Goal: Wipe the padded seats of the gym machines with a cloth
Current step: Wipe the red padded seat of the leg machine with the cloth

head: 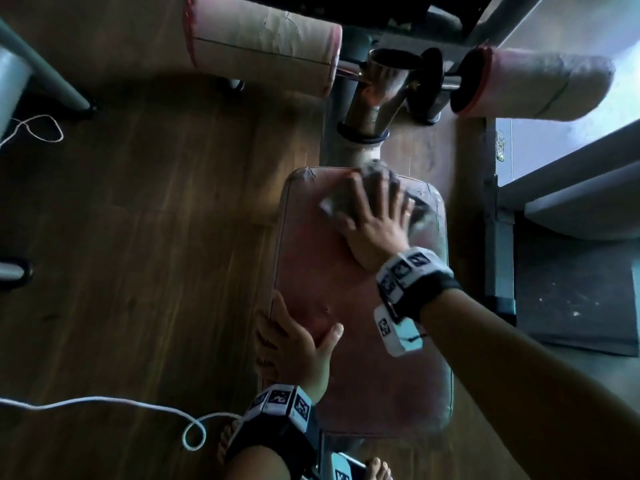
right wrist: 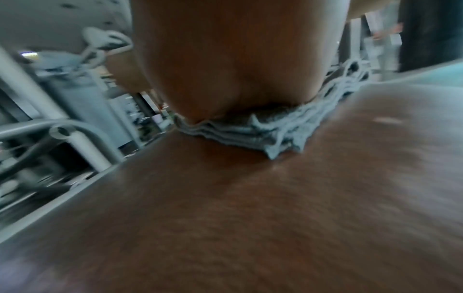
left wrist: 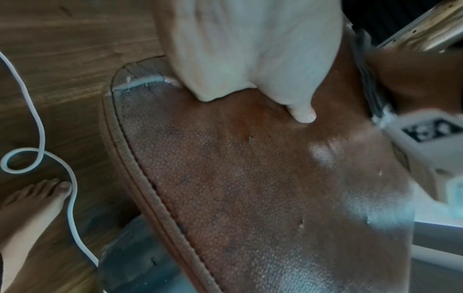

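The brown padded seat [head: 363, 368] runs away from me in the middle of the head view. My right hand [head: 377, 220] lies flat with fingers spread on a folded grey cloth [head: 332, 202] and presses it onto the seat's far end. The right wrist view shows the cloth [right wrist: 250, 134] bunched under the palm [right wrist: 238, 59] on the blurred seat [right wrist: 250, 218]. My left hand [head: 294, 348] grips the seat's near left edge, thumb on top and fingers over the side. In the left wrist view the thumb [left wrist: 303, 113] presses into the grained seat [left wrist: 250, 188].
Two pink roller pads [head: 263, 39] [head: 533, 84] flank a metal post [head: 374, 98] beyond the seat. A white cable [head: 104, 403] loops over the wooden floor at the left, by my bare foot [left wrist: 27, 214]. A raised ledge [head: 571, 202] runs along the right. Grey machine frames [right wrist: 75, 99] stand nearby.
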Available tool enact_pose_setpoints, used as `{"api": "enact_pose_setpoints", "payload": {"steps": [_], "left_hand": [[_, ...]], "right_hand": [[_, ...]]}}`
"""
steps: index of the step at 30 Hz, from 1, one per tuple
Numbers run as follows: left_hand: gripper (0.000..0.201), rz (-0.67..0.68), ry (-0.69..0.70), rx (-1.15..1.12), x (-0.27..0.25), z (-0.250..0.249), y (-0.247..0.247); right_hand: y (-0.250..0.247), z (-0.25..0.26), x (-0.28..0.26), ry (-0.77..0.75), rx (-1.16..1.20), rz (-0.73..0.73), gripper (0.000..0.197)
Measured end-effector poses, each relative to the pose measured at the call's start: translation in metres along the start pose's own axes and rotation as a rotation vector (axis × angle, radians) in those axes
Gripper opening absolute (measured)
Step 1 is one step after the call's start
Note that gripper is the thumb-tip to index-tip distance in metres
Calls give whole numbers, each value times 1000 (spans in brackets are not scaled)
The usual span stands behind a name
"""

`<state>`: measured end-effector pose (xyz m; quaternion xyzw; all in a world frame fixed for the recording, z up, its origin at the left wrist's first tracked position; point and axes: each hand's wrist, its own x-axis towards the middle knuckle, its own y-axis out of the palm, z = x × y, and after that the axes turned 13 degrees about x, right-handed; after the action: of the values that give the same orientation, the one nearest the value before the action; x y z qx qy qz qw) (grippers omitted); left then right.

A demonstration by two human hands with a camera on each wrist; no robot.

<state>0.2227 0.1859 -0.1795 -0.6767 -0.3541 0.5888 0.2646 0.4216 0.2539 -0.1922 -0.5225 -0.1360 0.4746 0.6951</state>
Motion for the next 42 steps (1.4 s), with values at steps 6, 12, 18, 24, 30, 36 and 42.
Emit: {"api": "enact_pose_setpoints", "payload": {"steps": [6,12,18,24,30,36,42], "left_hand": [[115,-16,-20,-32,2,0,6],[118,-34,-3,26,2,0,4],[119,-30,39,17,2,7,7],[118,-68,46,-7,0,5,5],[117,-47,24,-19,2,5,7],[119,-66,23,-2,5,7,14],[119,-40,1,-35,5,6,15]], "right_hand": [[35,31,-31,-664,-313,192,68],[-11,-41,-24,-693,-394,193,68],[-39,-100,-31,-202,-230,100,69],[-9,-78,-83,-299,-217,128,68],[-15,-46,-21,-684,-309,194,65],[-41,-48,50,-429,-168,47,66],[-66,-91,43,-159,5,31,56]]}}
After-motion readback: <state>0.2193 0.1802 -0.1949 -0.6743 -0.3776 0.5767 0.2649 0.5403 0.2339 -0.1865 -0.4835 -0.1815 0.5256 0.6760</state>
